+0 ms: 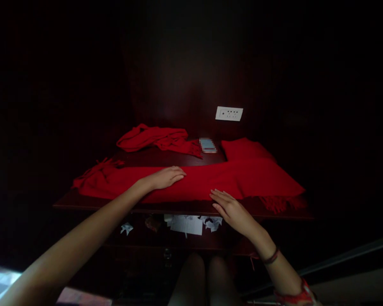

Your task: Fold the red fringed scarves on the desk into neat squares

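Observation:
A long red scarf [194, 182] lies stretched lengthwise along the front of a dark wooden desk, with fringes at both ends. My left hand [168, 177] rests flat on the scarf a little left of its middle, fingers stretched out. Near the scarf's front edge, my right hand [228, 207] lies with its fingers extended, the fingertips touching the cloth. Neither hand grips anything. Behind the right part of the scarf is a piece of folded red cloth [245, 148], partly covered by it.
Another red fringed scarf [159, 138] lies loosely bunched at the back left. A blurred-out flat pale object [207, 145] sits beside it. A white socket panel [229, 113] is on the wall. Papers [187, 225] and scraps lie on a lower shelf under the desk edge.

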Tool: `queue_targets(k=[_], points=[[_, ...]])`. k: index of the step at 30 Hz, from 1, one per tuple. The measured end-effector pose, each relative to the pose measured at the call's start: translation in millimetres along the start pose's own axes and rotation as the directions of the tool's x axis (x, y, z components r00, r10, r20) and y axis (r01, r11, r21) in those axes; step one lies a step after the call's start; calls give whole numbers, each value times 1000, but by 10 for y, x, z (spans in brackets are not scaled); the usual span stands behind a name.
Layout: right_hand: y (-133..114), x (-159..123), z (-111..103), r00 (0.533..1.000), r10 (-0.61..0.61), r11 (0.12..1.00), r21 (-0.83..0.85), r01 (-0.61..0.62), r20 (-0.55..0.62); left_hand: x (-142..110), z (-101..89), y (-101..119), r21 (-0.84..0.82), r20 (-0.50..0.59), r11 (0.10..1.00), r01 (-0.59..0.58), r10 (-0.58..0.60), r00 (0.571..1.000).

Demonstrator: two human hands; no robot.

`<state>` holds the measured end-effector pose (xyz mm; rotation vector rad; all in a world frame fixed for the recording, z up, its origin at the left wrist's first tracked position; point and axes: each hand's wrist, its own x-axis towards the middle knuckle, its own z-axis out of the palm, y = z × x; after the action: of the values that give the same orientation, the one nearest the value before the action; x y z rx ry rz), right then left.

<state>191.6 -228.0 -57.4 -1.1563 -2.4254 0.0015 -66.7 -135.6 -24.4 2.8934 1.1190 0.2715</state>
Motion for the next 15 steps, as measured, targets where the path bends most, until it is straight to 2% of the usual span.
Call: queue_targets(k=[3,5,7,11,13,15], points=[[-17,28,-44,1000,17,999,-28,-17,14,62,50,-199,49,243,990,132,-140,960],[-19,38,-61,999,22,999,-49,-21,24,76,68,-315,68,299,982,177,-189,936],[-13,33,-67,1000,16,998,-61,-14,27,93,79,-420,59,314,980,188,-197,929],[-3,39,-81,999,14,998,-68,-12,36,139,95,-550,53,277,980,193,-200,940],[-15,99,-99,999,19,997,-77,-16,38,145,101,-513,63,172,986,151,-160,972],[-35,205,-109,1000,10,996,-86,-8,22,135,109,-413,56,56,997,57,-60,997]])
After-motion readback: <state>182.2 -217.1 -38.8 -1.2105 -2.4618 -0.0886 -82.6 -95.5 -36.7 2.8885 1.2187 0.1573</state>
